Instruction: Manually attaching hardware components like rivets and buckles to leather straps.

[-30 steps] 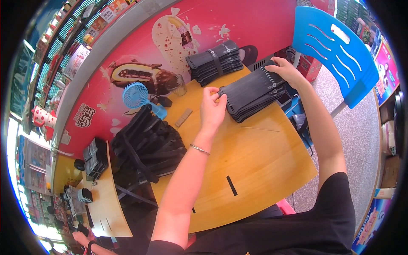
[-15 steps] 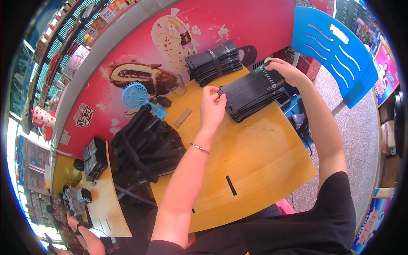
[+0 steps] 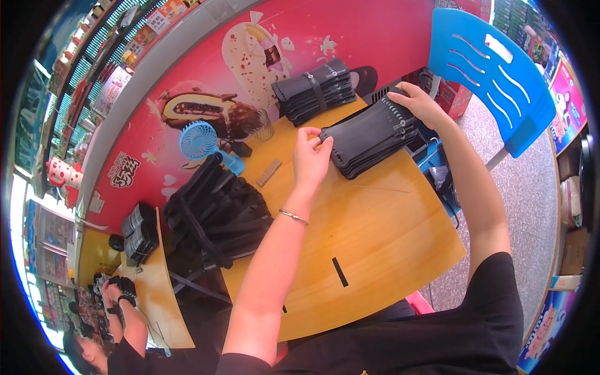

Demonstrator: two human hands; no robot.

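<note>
A stack of flat black pieces [image 3: 365, 140] lies on the far right part of the wooden table [image 3: 387, 231], each with a row of small holes near its ends. My left hand [image 3: 312, 156] pinches the left edge of the stack, thumb and fingertips closed at its corner. At the far right end, my right hand [image 3: 419, 106] grips the top piece, fingers bent around its edge. Behind it sits a second bundle of black pieces [image 3: 312, 92], held by a black band. Left of my left forearm lies a heap of black straps [image 3: 215, 212].
A blue handheld fan [image 3: 199, 140] and a small brown block [image 3: 269, 172] stand near the pink wall. A thin stick [image 3: 381, 188] and a short black strip [image 3: 339, 272] lie on the table. A blue chair [image 3: 490, 75] is at right. Another person [image 3: 119, 319] works at the left table.
The top black piece at my right hand now lies flatter and farther over the stack. My left hand barely moves. The other person at left has leaned into view with raised hands.
</note>
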